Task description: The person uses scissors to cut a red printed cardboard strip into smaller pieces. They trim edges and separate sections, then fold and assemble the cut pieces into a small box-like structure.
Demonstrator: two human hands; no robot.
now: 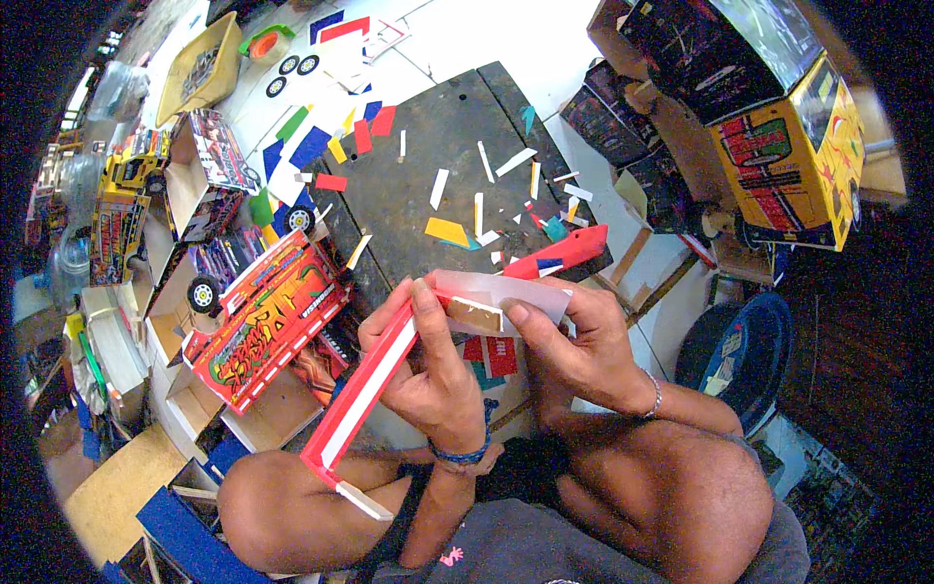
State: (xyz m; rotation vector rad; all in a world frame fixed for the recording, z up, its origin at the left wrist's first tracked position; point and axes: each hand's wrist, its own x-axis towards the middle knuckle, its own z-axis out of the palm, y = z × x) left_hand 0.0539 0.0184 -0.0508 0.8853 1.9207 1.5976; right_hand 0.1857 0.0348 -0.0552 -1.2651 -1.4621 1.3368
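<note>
My left hand (433,375) is closed around a red wooden strip (370,389) with a white stripe down its face. The strip slants down to the left, and a bare pale stick end (365,500) shows at its low tip. My right hand (589,341) pinches a whitish translucent sheet (506,289), which lies over a small brown block (475,314) between both hands. A red piece (564,255) with a dark blue patch stretches away to the upper right behind the sheet; whether it joins the strip is hidden.
Coloured and white scraps (448,232) lie on a dark board (389,214). To the left stand a red toy truck body (268,331) and a yellow tray (199,73). Small wheels (289,65) lie on the floor. A yellow truck box (788,156) and a dark blue basin (744,355) are at right.
</note>
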